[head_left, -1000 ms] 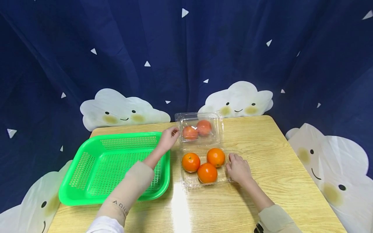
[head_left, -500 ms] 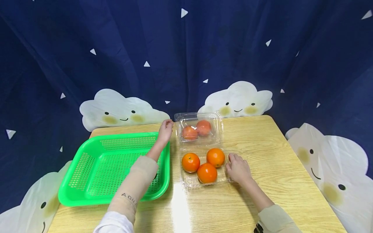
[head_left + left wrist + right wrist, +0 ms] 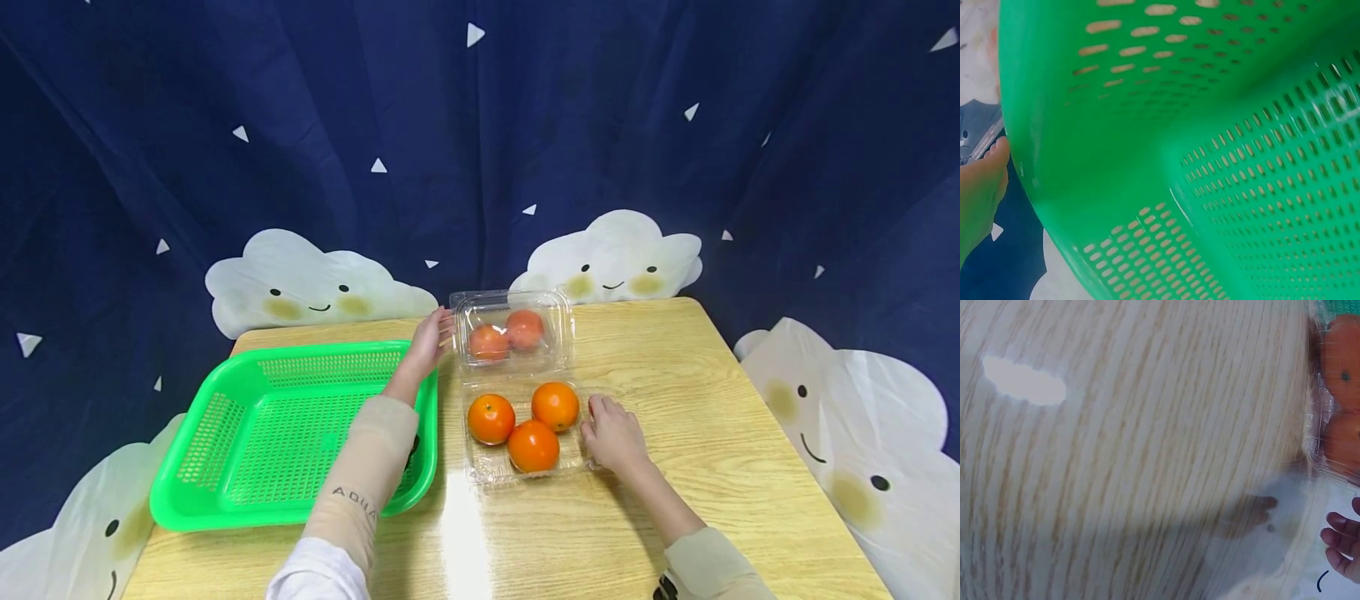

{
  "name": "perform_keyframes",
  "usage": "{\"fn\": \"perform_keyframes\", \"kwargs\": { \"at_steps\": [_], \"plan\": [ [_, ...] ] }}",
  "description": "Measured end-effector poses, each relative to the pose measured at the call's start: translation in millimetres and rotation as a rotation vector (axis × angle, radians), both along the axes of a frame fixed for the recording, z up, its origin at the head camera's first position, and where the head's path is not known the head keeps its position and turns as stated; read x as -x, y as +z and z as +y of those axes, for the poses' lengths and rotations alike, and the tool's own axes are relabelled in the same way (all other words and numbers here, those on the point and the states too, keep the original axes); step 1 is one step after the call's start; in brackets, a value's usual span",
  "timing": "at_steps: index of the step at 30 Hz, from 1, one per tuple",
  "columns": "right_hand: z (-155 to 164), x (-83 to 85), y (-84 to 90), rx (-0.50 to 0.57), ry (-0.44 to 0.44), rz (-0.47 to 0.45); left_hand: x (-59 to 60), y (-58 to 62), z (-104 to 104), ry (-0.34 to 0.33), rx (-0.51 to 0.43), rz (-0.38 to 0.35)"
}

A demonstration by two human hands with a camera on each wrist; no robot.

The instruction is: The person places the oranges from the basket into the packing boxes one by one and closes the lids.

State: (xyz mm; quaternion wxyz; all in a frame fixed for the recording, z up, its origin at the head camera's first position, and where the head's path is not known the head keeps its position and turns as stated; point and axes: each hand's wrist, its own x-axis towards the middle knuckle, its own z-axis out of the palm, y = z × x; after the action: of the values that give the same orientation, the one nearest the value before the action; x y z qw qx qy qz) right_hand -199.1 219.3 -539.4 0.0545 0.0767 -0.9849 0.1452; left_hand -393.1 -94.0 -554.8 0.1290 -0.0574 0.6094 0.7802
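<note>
A clear plastic clamshell box (image 3: 486, 468) stands with its hinged lid (image 3: 561, 354) laid back behind the base. Three round orange fruits (image 3: 534, 446) sit in the base, and two redder-looking fruits (image 3: 525, 330) show through the lid. My left hand (image 3: 427, 342) reaches over the basket's right end, its fairly straight fingers right at the lid's left edge. On the other side, my right hand (image 3: 617, 433) rests with loosely bent fingertips at the base's right edge. The right wrist view shows its spread fingers (image 3: 1339, 540) below the fruits.
A green perforated plastic basket (image 3: 247, 521) stands left of the box, under my left forearm, and fills most of the left wrist view. Both stand on a wooden table (image 3: 712, 450). Behind it hangs a dark blue curtain (image 3: 615, 100) with cloud patterns.
My left hand draws back from the lid's left edge, then returns to it a little farther back with straighter fingers. The right hand, box, fruits and basket keep their places.
</note>
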Motion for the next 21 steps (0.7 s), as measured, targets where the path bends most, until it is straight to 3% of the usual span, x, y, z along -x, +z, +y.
{"fn": "perform_keyframes", "kwargs": {
  "at_steps": [2,4,7,8,10,13,14,16,17,19,20,21],
  "plan": [
    [0,0.1,-0.2,-0.002,0.001,-0.003,-20.8,32.2,9,0.022,-0.003,-0.042],
    [0,0.4,-0.7,-0.007,0.0,-0.004,-33.1,54.3,17,0.052,0.003,-0.083],
    [-1,0.7,-1.0,-0.007,0.001,-0.005,-37.3,62.6,20,0.07,-0.024,-0.096],
    [-1,0.6,-1.2,-0.005,-0.001,-0.007,-26.3,47.6,18,0.061,-0.032,-0.085],
    [-1,0.6,-1.2,-0.004,-0.003,-0.009,3.2,6.0,13,0.041,-0.051,-0.068],
    [0,0.1,-1.0,0.003,-0.004,-0.01,62.3,-72.5,4,0.004,-0.065,-0.053],
    [0,-0.1,-1.1,0.005,-0.006,-0.01,86.2,-104.2,1,-0.004,-0.055,-0.049],
    [0,-0.1,-1.3,0.006,-0.007,-0.011,102.8,-126.2,0,0.004,-0.051,-0.055],
    [0,-0.1,-1.3,0.006,-0.007,-0.012,102.9,-126.5,1,0.013,-0.038,-0.053],
    [0,-0.1,-1.5,0.004,-0.007,-0.016,80.3,-96.7,8,0.048,0.001,-0.048],
    [0,-0.1,-1.6,0.005,-0.009,-0.018,59.1,-67.5,13,0.078,0.025,-0.058],
    [0,0.0,-1.7,0.007,-0.008,-0.019,32.2,-30.3,20,0.107,0.053,-0.07]
  ]
}}
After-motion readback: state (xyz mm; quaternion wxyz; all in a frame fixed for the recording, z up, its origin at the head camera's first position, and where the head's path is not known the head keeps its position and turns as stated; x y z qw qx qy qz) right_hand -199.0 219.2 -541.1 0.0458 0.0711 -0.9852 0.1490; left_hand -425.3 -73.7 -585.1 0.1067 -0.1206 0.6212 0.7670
